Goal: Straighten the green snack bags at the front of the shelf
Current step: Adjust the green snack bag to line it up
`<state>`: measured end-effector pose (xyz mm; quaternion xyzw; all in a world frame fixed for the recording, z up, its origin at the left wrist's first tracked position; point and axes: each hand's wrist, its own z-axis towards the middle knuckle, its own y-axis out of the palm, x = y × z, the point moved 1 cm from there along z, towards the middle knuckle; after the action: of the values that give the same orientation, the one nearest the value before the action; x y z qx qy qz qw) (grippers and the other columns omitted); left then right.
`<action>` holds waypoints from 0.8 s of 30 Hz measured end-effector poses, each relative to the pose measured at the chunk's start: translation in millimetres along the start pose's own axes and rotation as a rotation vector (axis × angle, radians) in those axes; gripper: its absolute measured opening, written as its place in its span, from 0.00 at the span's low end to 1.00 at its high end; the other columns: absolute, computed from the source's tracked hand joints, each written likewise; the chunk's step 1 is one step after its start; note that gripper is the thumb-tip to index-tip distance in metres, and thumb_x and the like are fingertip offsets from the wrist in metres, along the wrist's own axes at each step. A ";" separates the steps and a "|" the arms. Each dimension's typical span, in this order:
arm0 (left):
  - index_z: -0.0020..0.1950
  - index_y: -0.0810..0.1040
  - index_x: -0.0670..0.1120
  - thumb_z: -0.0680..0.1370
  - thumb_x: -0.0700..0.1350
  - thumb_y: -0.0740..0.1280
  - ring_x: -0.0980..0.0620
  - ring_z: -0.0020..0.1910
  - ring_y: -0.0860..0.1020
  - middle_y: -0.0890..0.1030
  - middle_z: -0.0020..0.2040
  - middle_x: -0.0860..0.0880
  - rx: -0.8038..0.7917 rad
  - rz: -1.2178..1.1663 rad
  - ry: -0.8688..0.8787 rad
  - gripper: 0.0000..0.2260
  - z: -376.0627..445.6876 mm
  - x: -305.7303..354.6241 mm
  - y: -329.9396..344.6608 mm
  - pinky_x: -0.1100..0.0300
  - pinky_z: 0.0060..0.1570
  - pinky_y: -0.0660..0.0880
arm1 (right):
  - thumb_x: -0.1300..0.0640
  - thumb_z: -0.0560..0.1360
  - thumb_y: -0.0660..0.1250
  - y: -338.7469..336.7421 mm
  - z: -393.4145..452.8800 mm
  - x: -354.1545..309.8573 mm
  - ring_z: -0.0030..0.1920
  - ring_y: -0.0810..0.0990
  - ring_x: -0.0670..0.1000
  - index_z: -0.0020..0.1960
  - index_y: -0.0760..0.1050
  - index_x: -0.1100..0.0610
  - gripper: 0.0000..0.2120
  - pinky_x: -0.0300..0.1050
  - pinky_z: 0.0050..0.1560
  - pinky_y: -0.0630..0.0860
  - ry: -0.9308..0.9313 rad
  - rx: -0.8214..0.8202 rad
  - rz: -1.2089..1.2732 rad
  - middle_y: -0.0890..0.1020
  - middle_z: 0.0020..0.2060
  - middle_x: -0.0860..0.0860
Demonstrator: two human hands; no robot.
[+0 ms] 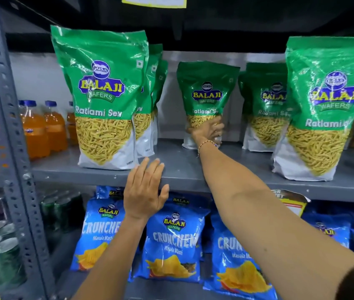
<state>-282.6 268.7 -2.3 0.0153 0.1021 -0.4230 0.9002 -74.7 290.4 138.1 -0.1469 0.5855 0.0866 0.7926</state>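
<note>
Grey metal shelving fills our view, with green snack bags standing along its middle level and blue snack bags on the level below. Orange drink bottles sit at nine o'clock. Two green bags stand forward, one at ten o'clock and one at three o'clock; the middle green bag, near twelve o'clock, sits well back from the edge.

Our right hand reaches deep with the arm stretched long, fingers wrapped on the lower part of that middle bag, a bracelet at the wrist. Our left hand lies flat and spread wide against the shelf's front lip, holding nothing, seemingly bracing us.

To do this well, we judge that we should draw the bag forward by its base, not its crinkly top, keep it upright and label-out, and stop in line with its two neighbours.
</note>
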 end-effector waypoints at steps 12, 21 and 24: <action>0.65 0.71 0.41 0.82 0.51 0.51 0.41 0.65 0.70 0.79 0.62 0.40 -0.060 0.012 -0.027 0.19 -0.7 2.0 -4.6 0.50 0.67 0.62 | 0.51 0.63 0.79 -28.1 -37.8 -7.9 0.75 0.51 0.66 0.76 0.37 0.59 0.60 0.68 0.71 0.52 -0.031 -0.051 -0.211 0.50 0.75 0.62; 0.66 0.71 0.40 0.83 0.51 0.50 0.41 0.67 0.69 0.77 0.65 0.40 -0.166 -0.044 -0.077 0.20 1.3 4.5 -14.7 0.50 0.71 0.58 | 0.50 0.63 0.79 -74.2 -96.5 -11.3 0.71 0.60 0.65 0.76 0.42 0.61 0.58 0.65 0.65 0.64 -0.150 0.002 -0.304 0.57 0.71 0.62; 0.66 0.71 0.40 0.84 0.52 0.49 0.41 0.68 0.68 0.77 0.64 0.40 -0.219 -0.037 -0.091 0.21 1.8 4.8 -17.4 0.50 0.72 0.57 | 0.49 0.62 0.79 -88.6 -109.8 -14.2 0.72 0.60 0.64 0.75 0.42 0.60 0.58 0.64 0.66 0.64 -0.140 -0.010 -0.307 0.57 0.72 0.61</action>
<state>-292.6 253.7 -0.5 -0.1043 0.1070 -0.4262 0.8922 -150.6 170.8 133.5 -0.2322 0.4992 -0.0225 0.8345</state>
